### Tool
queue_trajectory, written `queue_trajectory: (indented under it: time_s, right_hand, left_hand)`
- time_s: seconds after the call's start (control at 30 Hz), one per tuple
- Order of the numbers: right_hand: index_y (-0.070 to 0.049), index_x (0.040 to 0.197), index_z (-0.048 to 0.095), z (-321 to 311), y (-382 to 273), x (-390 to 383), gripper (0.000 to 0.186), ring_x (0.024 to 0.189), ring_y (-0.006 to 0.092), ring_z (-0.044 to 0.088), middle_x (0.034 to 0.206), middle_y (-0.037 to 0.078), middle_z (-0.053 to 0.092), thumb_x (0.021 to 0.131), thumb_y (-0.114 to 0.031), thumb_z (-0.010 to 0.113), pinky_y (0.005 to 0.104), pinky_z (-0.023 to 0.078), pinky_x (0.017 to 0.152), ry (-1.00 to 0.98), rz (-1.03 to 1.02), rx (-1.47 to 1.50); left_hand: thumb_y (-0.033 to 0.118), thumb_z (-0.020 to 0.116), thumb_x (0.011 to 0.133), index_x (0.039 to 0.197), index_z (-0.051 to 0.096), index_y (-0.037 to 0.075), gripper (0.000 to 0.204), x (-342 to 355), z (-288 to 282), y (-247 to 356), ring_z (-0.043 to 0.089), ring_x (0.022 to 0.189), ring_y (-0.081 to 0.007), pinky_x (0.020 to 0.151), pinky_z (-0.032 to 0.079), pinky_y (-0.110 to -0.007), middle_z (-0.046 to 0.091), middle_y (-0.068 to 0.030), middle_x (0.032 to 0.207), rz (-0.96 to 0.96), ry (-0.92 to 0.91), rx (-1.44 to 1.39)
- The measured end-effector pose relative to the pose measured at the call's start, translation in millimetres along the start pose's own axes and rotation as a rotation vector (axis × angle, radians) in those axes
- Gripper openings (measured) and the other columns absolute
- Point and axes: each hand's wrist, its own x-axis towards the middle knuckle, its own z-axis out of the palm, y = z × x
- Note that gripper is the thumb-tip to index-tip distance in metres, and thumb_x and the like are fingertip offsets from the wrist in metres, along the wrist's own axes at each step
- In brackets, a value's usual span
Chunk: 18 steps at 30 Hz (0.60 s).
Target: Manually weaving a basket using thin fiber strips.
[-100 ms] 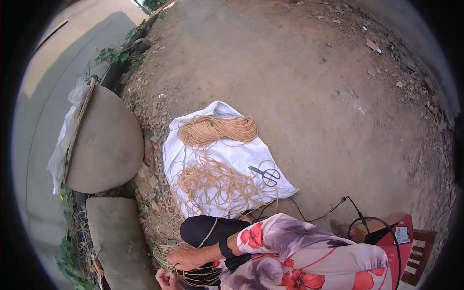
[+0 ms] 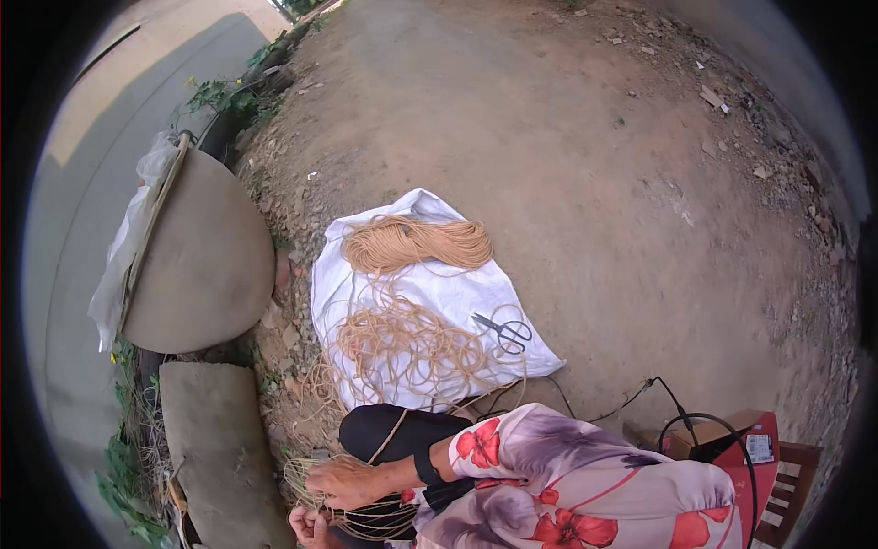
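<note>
Low at the left, by my lap, is an open, rounded weave of tan cord point(image 2: 376, 522) with many strands. My right hand point(image 2: 343, 482), a dark band on its wrist, lies over the weave with fingers bent onto the strands. Just below it, at the weave's edge, my left hand point(image 2: 311, 528) has its fingers pinched together on the cord. One strand runs up from the right hand across my dark-clad knee toward a loose tangle of cord point(image 2: 402, 343). That tangle lies on a white sack point(image 2: 439, 288), along with a bundled tan hank point(image 2: 416, 245) and black scissors point(image 2: 503, 331).
A large rounded grey-brown slab point(image 2: 206, 252) leans at the left with clear plastic behind it. A grey block point(image 2: 219, 453) sits nearer. At right are a red box point(image 2: 741, 471), a black cable point(image 2: 681, 407) and a wooden slatted seat point(image 2: 794, 485). Bare dirt surrounds the sack.
My right hand has shifted slightly upward and right on the weave, and my left hand slightly left. The whole view has moved a little.
</note>
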Motion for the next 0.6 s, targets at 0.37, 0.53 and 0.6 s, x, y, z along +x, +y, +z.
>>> queue_trajectory:
  time_s: [0.37,0.53,0.6]
  right_hand:
    - [-0.004,0.084,0.049,21,-47,27,0.019,0.076,0.0308,0.055,0.078,0.009,0.049,0.076,-0.015,0.062,0.0412,0.044,0.062,-0.144,-0.219,-0.151]
    - [-0.008,0.081,0.049,-13,-84,86,0.010,0.069,0.0224,0.055,0.074,0.005,0.047,0.077,-0.015,0.056,0.0364,0.046,0.061,0.103,-0.696,-0.620]
    - [-0.009,0.080,0.048,-59,-88,120,0.010,0.065,0.0269,0.059,0.076,0.009,0.049,0.078,-0.012,0.057,0.0389,0.048,0.056,0.177,-0.581,-0.731]
  left_hand:
    - [0.004,0.065,0.087,0.110,0.053,0.003,0.026,-20,-21,-17,0.053,0.078,-0.0095,0.076,0.044,-0.024,0.055,-0.0006,0.086,0.279,0.025,-0.248]
    - [0.005,0.058,0.089,0.089,0.056,0.002,0.004,-20,-26,-19,0.052,0.074,-0.0097,0.069,0.044,-0.025,0.055,-0.0015,0.080,0.392,-0.078,0.403]
    - [0.007,0.058,0.089,0.090,0.060,-0.001,0.008,-25,-24,-21,0.052,0.070,-0.0118,0.067,0.043,-0.026,0.056,-0.0022,0.072,0.339,-0.069,0.432]
